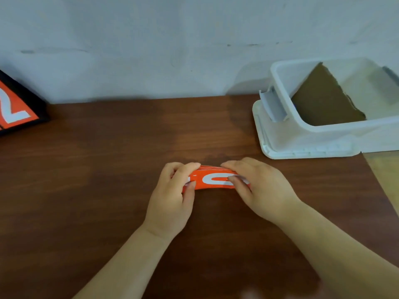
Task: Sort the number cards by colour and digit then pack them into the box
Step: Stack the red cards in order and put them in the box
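A stack of orange number cards [210,186] was held on its long edge at the brown desk [90,173], below and left of the white plastic box [302,140], with its white-printed face towards the camera. The left grip [172,197] pinched the stack's left end, fingers curled over the top. The right grip [260,186] pinched the right end likewise. A brown cardboard sheet [323,102] leaned inside the box. Far left of the box lay a black-edged orange board [16,108].

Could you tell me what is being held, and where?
A stack of orange number cards: left hand grips its left end, right hand its right end.
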### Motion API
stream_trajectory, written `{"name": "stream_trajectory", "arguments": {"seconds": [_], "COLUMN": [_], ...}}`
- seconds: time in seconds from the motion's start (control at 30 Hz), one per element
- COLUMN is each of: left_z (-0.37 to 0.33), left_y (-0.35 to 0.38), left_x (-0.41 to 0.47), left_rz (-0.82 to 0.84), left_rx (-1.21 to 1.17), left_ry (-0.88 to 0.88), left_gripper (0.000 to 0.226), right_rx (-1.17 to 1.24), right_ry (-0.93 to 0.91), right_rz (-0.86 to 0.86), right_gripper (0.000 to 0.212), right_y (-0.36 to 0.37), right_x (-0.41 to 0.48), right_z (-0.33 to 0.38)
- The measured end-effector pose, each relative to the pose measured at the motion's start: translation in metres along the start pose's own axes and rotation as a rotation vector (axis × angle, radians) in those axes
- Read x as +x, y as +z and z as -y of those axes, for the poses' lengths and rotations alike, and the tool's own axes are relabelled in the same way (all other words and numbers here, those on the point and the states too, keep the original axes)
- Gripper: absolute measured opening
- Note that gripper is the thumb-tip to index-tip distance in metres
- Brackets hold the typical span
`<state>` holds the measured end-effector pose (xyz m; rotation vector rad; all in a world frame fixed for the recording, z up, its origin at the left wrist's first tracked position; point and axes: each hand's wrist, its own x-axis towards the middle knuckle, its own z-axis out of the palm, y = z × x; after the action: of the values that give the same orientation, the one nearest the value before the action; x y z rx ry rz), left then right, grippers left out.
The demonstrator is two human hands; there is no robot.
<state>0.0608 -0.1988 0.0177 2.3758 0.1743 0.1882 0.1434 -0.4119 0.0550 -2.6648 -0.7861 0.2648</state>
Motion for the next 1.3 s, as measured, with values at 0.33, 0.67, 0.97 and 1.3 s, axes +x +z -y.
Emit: {"name": "stream_trajectory", "arguments": {"seconds": [0.33,0.67,0.97,1.3], "left_z": [0.015,-0.018,-0.014,-0.014], "left_y": [0.011,0.02,0.009,0.021], "left_x": [-0.001,0.002,0.006,0.011], "left_rz": [-0.001,0.033,-0.023,0.126], "left_rx": [0.076,-0.306,-0.15,-0.134], "left_ry": [0.068,-0.093,0.075,-0.056], "left_gripper": [0.042,0.044,0.041,0.037], "right_rx": [0.06,0.446,0.341,0.28], "right_ry": [0.162,0.186,0.09,0.222], "right_rz": [-0.082,-0.177,-0.345,-0.183], "right_gripper": [0.052,0.056,0.03,0.03], "right_y": [0.021,0.043,0.037,0.042], "right_x": [-0.014,-0.018,-0.014,-0.008], "right_z": [-0.012,0.002,0.006,0.008]}}
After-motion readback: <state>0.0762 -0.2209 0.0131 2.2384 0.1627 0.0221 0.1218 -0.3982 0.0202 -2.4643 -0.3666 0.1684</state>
